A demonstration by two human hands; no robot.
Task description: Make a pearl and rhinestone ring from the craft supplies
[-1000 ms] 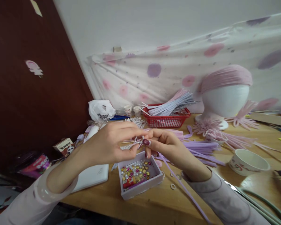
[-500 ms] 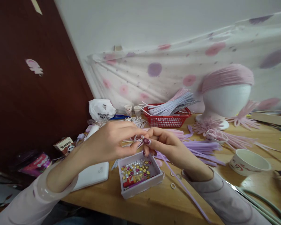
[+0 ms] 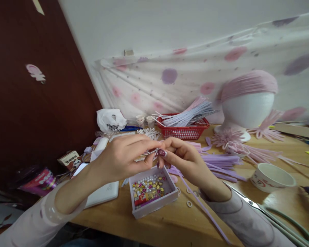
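Note:
My left hand (image 3: 127, 154) and my right hand (image 3: 185, 157) meet above the box, fingertips pinched together. Between them is a small pearl bead ring (image 3: 151, 151), partly covered by the fingers. The left thumb and fingers grip its left side, and the right thumb and index finger press at its right edge. Below the right hand a long lilac pipe cleaner (image 3: 203, 207) slants down to the table's front; whether the hand holds its upper end is hidden. Under the hands sits a white box (image 3: 156, 211) of pearls and gold and magenta gems.
Loose pearl rings (image 3: 189, 204) lie right of the box. Green-handled scissors (image 3: 252, 203) rest by my right forearm, near a paper bowl (image 3: 273, 178). Behind are lilac pipe cleaners (image 3: 221, 164), a red basket (image 3: 182, 133) and a foam head (image 3: 260, 106). A white power bank (image 3: 105, 192) lies left.
The pearl ring has tilted from a rounder, open view to a flatter one between the fingers. Both hands stay pinched in nearly the same place; the view has shifted slightly.

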